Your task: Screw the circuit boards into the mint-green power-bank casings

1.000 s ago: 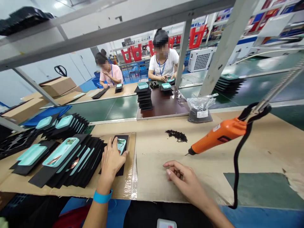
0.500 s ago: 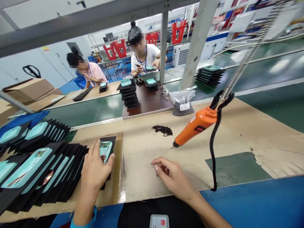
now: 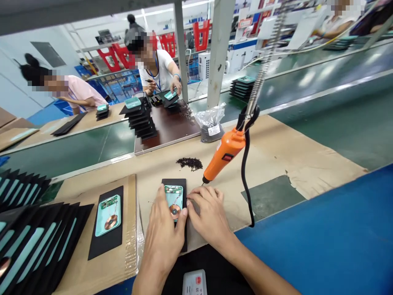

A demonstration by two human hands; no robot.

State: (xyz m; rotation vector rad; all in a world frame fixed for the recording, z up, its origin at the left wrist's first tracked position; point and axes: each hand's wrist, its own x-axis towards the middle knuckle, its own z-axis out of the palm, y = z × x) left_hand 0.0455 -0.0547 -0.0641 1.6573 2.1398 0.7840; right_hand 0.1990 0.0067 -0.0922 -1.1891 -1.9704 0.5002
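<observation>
teal housing [image 3: 175,201] sits lower centre, left hand [image 3: 164,233] gripping its sides, likely to steady it, right hand [image 3: 211,217] fingers curled alongside, grip unclear.

The left hand [image 3: 166,235] reaches forward, its thumb [image 3: 182,219] spread from the fingers [image 3: 161,201]. Just beside it, the right hand [image 3: 211,215] points bent fingers leftward, its forearm [image 3: 260,262] slanted.

Left hand [image 3: 164,235] hides lower-left part of teal case [image 3: 175,198]; dark pieces [image 3: 189,164] beyond right hand [image 3: 210,213] are too small to identify; sheet stack [image 3: 50,241] left of left hand is cut off by picture edge
</observation>
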